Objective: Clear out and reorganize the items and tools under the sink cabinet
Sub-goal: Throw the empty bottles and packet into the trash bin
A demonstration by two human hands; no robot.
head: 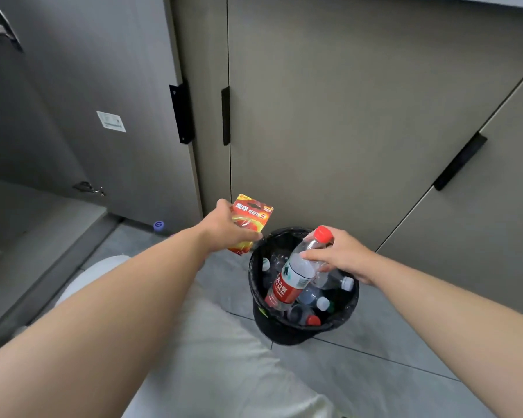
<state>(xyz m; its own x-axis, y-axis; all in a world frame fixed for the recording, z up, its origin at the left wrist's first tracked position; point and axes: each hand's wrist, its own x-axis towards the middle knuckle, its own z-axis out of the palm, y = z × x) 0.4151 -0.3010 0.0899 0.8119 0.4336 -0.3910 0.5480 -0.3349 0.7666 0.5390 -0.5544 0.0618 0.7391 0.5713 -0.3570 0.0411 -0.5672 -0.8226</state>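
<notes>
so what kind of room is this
Likely a kitchen, seen at floor level: flat grey cabinet doors with black bar handles, a grey tiled floor, and a black lined bin full of plastic bottles.

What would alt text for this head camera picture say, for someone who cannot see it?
A person's right hand holds a clear plastic red-capped bottle over a black round bin of bottles, while the left hand holds a red-and-yellow card packet beside it.
</notes>
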